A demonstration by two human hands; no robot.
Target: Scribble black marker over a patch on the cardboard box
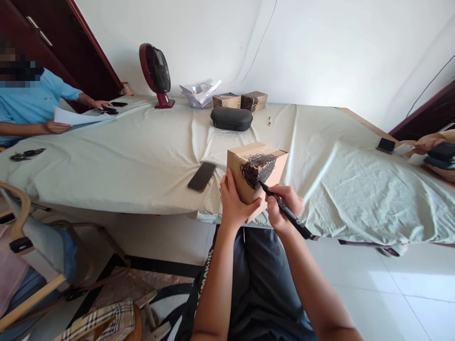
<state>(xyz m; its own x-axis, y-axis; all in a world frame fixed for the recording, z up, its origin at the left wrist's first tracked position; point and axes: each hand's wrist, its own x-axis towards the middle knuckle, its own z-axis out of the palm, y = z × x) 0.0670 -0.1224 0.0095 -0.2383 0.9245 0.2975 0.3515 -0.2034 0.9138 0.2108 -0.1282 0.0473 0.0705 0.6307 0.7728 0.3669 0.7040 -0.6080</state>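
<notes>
Head view, items listed outward from the fingers.

1. Right fingers (286,193): are gripping one black marker (292,219), whose tip is apparently touching the inked patch.
2. Left fingers (231,182): are clasping one cardboard box (273,176) by its left side, thumb lying toward the near edge.
3. Box, location: is sitting between both sets of fingers, at the near rim of the counter (142,175); how its base is resting cannot be told.
4. Inked patch (261,166), black: is covering the box's near top corner, beside the marker tip, and spilling over three faces in loose loops. Handling note: left fingers should be bracing firmly, thumb keeping off the ink, as fresh strokes could be smearing. Right fingers would best be laying short, light, overlapping strokes; turning the box rather than bending the wrist is probably giving better control.
5. Phone (202,176), dark: is lying just left of the left fingers.
6. Black case (232,119): is lying beyond the fingers, well apart.
7. Two cartons (254,102): are standing behind the case.
8. Red fan (155,71): is standing farther off, leftward of the fingers.
</notes>
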